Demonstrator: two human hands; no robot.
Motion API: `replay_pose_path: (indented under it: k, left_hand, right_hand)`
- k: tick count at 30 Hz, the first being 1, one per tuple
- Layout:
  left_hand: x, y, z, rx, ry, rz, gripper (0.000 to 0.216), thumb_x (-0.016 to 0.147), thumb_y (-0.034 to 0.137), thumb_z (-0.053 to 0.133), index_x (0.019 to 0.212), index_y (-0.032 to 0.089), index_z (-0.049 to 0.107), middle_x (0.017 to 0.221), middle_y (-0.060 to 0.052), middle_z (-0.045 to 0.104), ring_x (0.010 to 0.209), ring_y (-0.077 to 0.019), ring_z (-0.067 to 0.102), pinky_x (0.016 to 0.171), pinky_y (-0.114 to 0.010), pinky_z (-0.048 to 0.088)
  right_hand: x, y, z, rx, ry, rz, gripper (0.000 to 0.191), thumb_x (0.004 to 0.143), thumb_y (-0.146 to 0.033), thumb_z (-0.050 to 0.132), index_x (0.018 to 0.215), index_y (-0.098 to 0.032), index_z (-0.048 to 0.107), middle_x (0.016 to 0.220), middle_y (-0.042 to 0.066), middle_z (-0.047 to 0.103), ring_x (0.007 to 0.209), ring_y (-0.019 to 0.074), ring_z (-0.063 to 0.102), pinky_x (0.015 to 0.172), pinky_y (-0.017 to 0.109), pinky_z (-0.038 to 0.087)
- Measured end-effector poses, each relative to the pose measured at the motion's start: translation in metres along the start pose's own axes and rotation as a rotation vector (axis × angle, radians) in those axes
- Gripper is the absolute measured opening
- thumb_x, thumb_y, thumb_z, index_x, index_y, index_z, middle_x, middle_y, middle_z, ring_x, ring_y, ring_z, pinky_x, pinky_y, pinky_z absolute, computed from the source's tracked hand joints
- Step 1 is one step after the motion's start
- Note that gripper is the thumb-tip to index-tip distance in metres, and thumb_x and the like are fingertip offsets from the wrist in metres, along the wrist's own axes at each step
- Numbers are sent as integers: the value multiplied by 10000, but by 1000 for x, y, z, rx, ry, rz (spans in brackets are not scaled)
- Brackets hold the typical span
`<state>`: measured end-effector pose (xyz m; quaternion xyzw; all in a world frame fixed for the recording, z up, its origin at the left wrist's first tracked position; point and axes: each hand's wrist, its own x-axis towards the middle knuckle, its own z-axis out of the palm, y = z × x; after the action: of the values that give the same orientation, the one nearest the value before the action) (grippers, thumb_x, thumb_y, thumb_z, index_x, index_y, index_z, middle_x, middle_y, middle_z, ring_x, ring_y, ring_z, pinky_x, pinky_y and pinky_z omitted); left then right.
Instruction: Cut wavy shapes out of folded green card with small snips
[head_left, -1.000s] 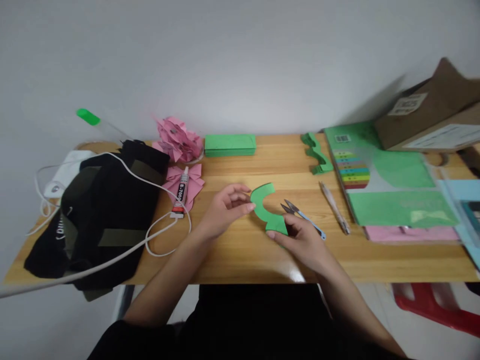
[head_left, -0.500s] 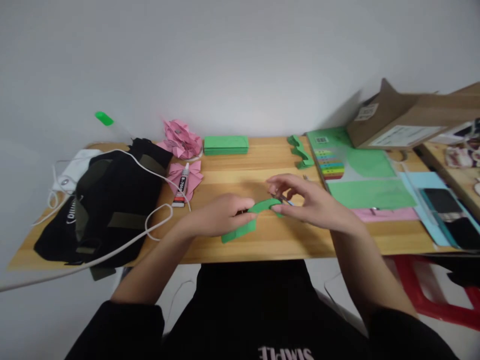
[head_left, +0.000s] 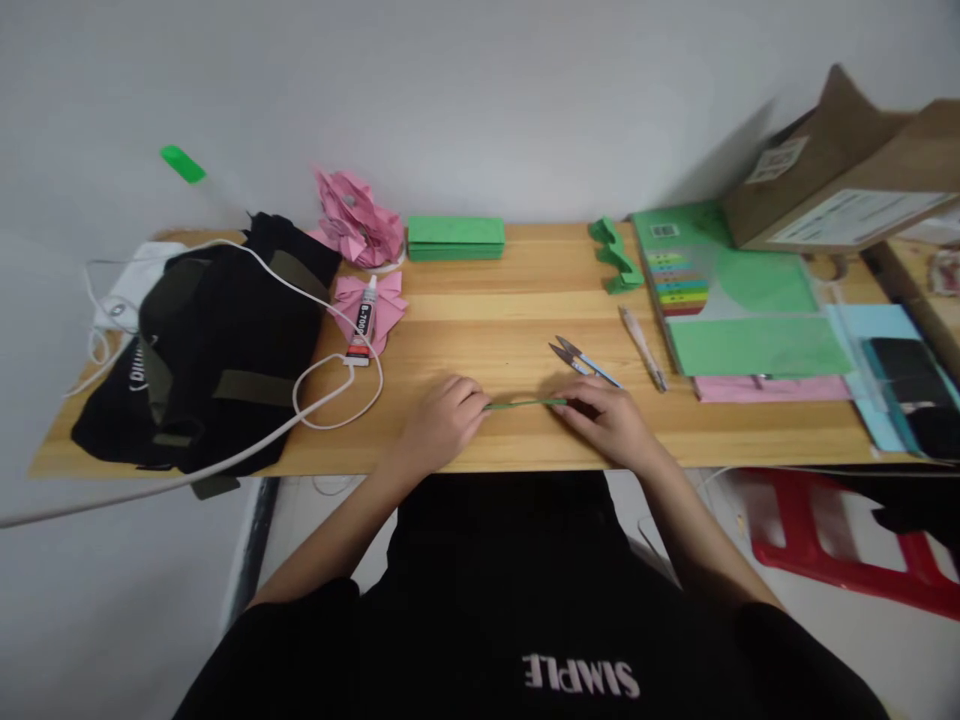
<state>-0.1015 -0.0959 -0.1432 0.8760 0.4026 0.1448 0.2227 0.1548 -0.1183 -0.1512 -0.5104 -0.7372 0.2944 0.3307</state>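
A thin green paper strip (head_left: 525,403), seen nearly edge-on, stretches between my two hands just above the table's front part. My left hand (head_left: 444,422) is closed on its left end, fingertips pinched together. At the other end, the fingers and thumb of my right hand (head_left: 606,420) pinch the strip. Thread snips (head_left: 576,355) with blue handles lie on the wood just beyond my right hand, blades pointing away to the left. A slim pen-like tool (head_left: 643,348) rests to their right.
Along the wall are a pink paper flower (head_left: 360,220), folded green papers (head_left: 456,236) and a wavy green paper piece (head_left: 616,258). A glue tube (head_left: 361,322) lies on pink paper beside a black bag (head_left: 225,350) and white cable. Right: green paper pack (head_left: 757,345), cardboard box (head_left: 840,170), phone (head_left: 911,390).
The snips, earlier at my right hand, now lie on the table. My right hand has taken the green paper's end, and the paper has turned edge-on. The view has tilted downward.
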Motion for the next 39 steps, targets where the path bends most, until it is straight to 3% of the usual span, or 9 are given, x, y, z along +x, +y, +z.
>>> replay_pose_path:
  k: [2, 5, 9, 15, 25, 30, 39]
  left_hand:
    - [0, 0, 2, -46, 17, -26, 171, 937, 181, 492, 869, 132, 642, 956, -136, 659, 929, -255, 576, 850, -423, 456]
    - [5, 3, -6, -142, 6, -65, 196, 939, 187, 467, 799, 149, 599, 872, -93, 660, 845, -216, 588, 778, -372, 470]
    - [13, 12, -39, -298, -83, -83, 305, 957, 253, 431, 685, 166, 539, 624, 17, 578, 577, -115, 538, 574, -239, 423]
    - [22, 19, -75, -773, -271, -165, 296, 921, 348, 483, 681, 174, 481, 586, 53, 476, 516, -76, 405, 512, -215, 335]
    - [28, 16, -71, -974, -288, -237, 256, 916, 345, 507, 726, 180, 462, 584, 67, 436, 521, -71, 370, 509, -216, 301]
    - [30, 16, -73, -965, -333, -265, 285, 919, 380, 510, 721, 182, 455, 596, 60, 435, 537, -80, 373, 528, -230, 307]
    - [27, 19, -79, -917, -418, -278, 277, 926, 361, 507, 718, 184, 462, 622, 55, 440, 577, -92, 392, 570, -241, 337]
  right_hand:
    - [2, -3, -1, 19, -12, 16, 168, 859, -332, 639, 800, -200, 723, 788, 87, 709, 793, 251, 658, 747, 401, 516]
    - [8, -14, -7, 59, -13, 56, 240, 879, -365, 617, 725, -191, 680, 650, 40, 635, 624, 195, 590, 605, 335, 478]
    - [19, -37, -26, 140, -21, 94, 361, 933, -419, 550, 668, -185, 623, 568, 5, 577, 516, 142, 520, 495, 280, 419]
    - [28, -73, -50, 496, -67, 306, 337, 862, -433, 680, 642, -182, 639, 570, 11, 653, 487, 104, 509, 483, 244, 418]
    - [28, -69, -49, 621, -19, 399, 461, 878, -545, 627, 618, -169, 688, 567, 43, 665, 468, 117, 511, 470, 276, 408]
    - [32, -63, -44, 751, 46, 524, 506, 816, -672, 612, 786, -174, 698, 558, 43, 674, 430, 145, 534, 421, 290, 410]
    - [36, -71, -41, 986, -65, 586, 446, 843, -591, 639, 949, -171, 745, 646, 43, 731, 519, 163, 624, 465, 278, 462]
